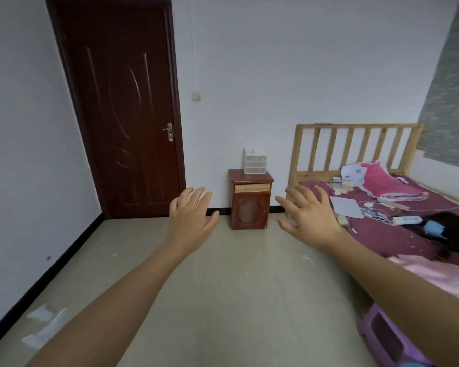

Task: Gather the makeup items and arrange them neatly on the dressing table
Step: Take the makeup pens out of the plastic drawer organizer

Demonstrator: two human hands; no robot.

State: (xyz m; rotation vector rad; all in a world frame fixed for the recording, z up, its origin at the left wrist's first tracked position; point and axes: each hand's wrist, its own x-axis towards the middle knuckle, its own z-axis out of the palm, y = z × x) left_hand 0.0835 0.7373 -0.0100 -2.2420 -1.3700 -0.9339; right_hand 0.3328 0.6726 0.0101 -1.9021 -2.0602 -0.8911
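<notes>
A: Status?
B: Your left hand (191, 215) and right hand (310, 215) are out front, fingers (196, 194) spread, holding nothing.
A: Where's the makeup?
B: Likely among the small scattered items (339, 185) on the maroon-sheeted wooden bed (382, 234), near the headboard (too blurry to tell makeup from paper). The target is the small red-brown wooden desk (249, 210), with a clear plastic drawer organiser (255, 160) on top.
A: Approach?
B: Go to the bed first. Pick pieces singly and skip the white power strip (407, 220). Then line them up beside the organiser.
</notes>
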